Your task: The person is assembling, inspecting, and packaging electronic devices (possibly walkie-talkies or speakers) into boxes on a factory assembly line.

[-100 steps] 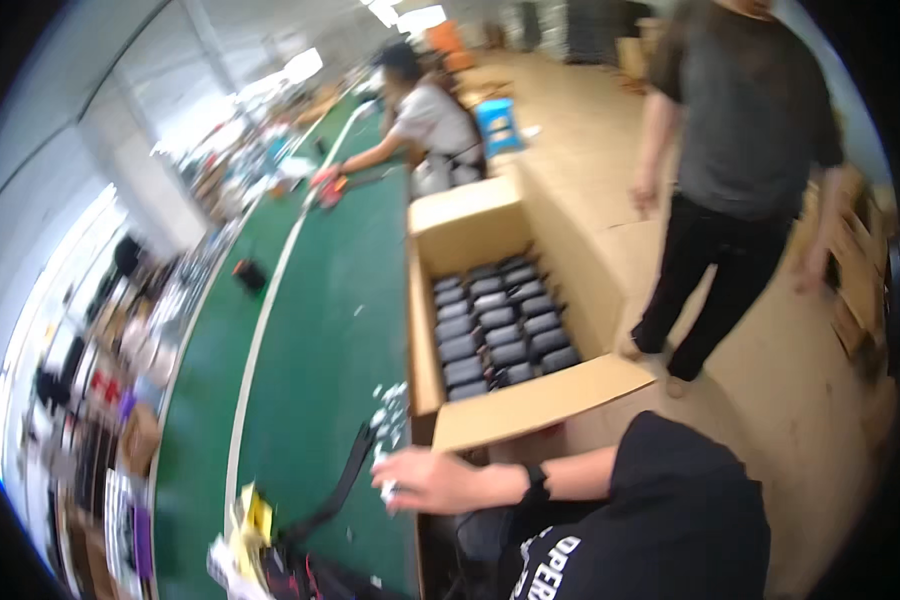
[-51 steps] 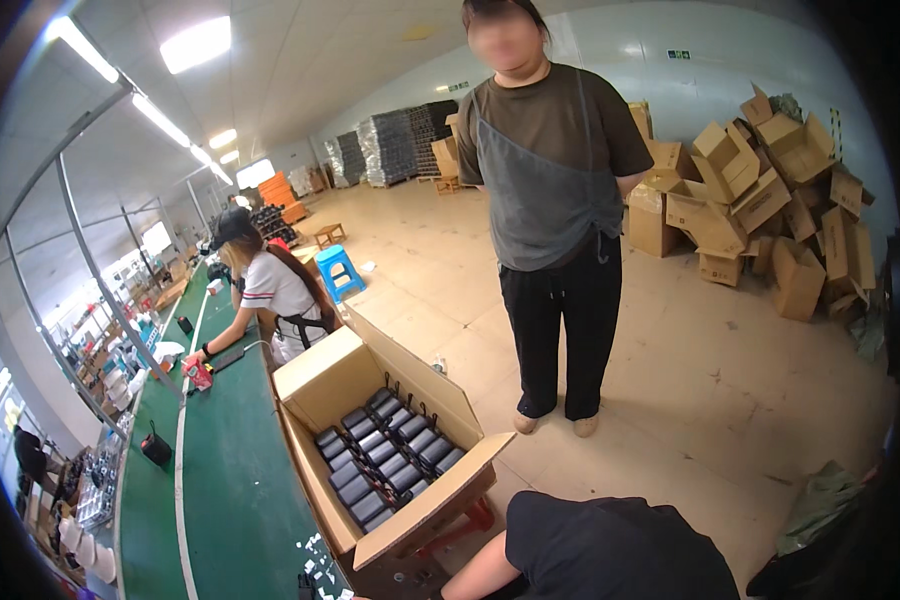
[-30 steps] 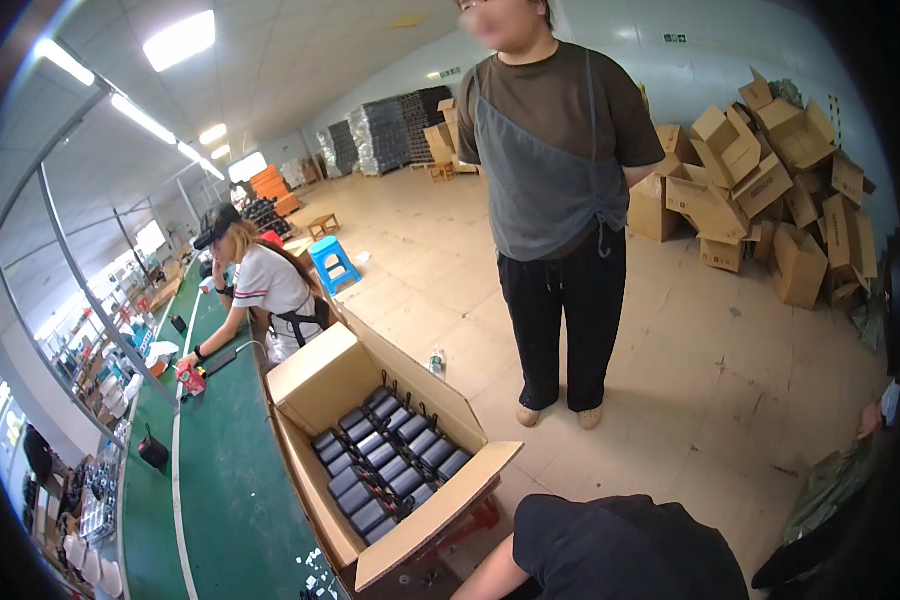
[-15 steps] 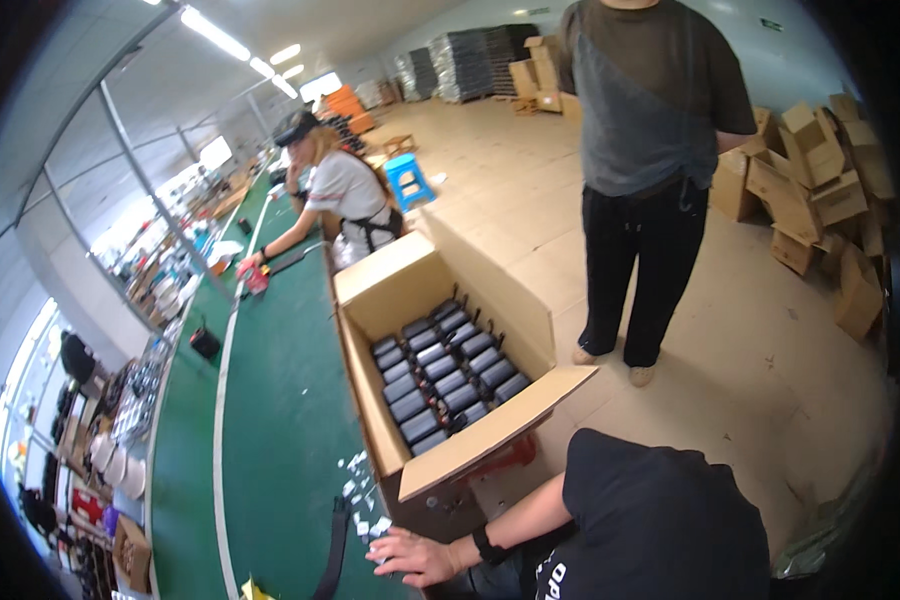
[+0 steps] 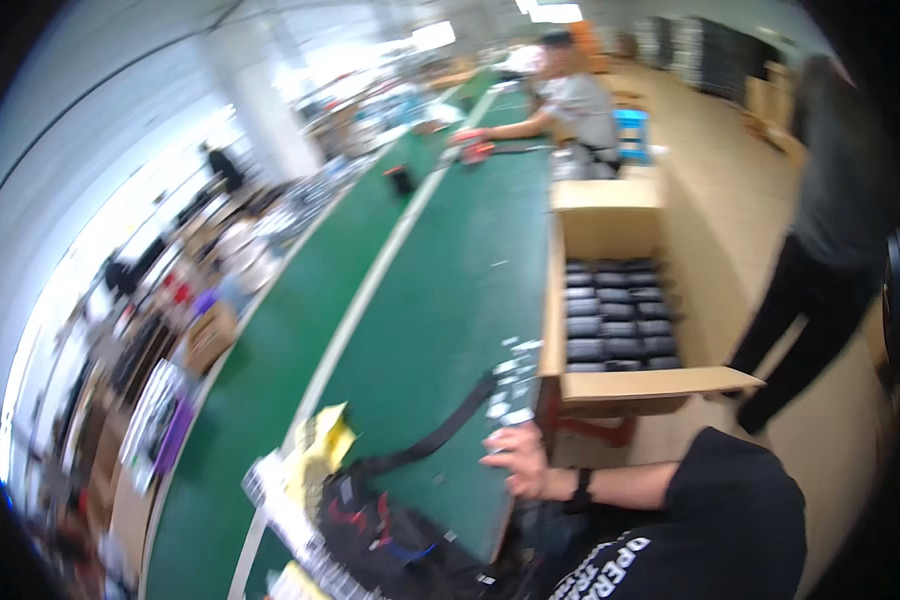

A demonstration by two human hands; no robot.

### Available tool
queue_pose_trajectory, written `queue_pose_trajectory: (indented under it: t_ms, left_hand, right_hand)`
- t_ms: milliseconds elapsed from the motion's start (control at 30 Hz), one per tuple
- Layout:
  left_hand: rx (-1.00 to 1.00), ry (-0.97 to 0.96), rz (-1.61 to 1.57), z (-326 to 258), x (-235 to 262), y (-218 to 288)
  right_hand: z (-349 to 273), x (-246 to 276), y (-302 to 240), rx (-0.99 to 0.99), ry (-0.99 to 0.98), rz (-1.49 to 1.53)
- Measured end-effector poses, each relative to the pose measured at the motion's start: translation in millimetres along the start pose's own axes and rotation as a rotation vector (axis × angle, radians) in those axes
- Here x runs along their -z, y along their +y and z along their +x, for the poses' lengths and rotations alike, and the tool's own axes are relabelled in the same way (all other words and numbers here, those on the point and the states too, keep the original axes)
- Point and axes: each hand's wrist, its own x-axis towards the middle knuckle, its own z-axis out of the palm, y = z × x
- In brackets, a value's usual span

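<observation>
The view has just swung leftward, bringing a black fabric bundle (image 5: 400, 540) into sight at 6 o'clock, so attention is probably returning to the belt. At 5 o'clock the right hand (image 5: 522, 463) is bending its fingers loosely (blur is hiding whether they are pinching anything); the left hand is staying out of view. Just beyond, white chips (image 5: 515, 368) are littering the green conveyor belt (image 5: 420, 310). At 3 o'clock a carton (image 5: 660, 383) is holding 3 columns of dark cylinders (image 5: 620, 312). Farther off, 1 person (image 5: 850, 180) is standing past 2 o'clock; a co-worker (image 5: 580, 105) is leaning beltward at 1 o'clock.
</observation>
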Motion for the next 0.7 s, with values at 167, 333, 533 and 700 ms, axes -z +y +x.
queue_pose_trajectory:
  t_ms: [167, 333, 533, 700]
  left_hand:
    - [0.105, -0.017, 0.245, 8, -21, 52]
    - [0.129, -0.048, 0.286, 12, -14, 58]
    - [0.211, -0.108, 0.426, 41, -40, 80]
    - [0.313, 0.672, 0.657, 57, -51, 63]
  right_hand:
    - [-5, 2, -3, -0.052, 0.050, -0.074]
    - [6, -12, -6, -0.064, 0.025, -0.029]
    - [-12, 8, -2, -0.053, 0.015, -0.085]
    - [-11, 3, 5, -0.097, -0.024, -0.076]
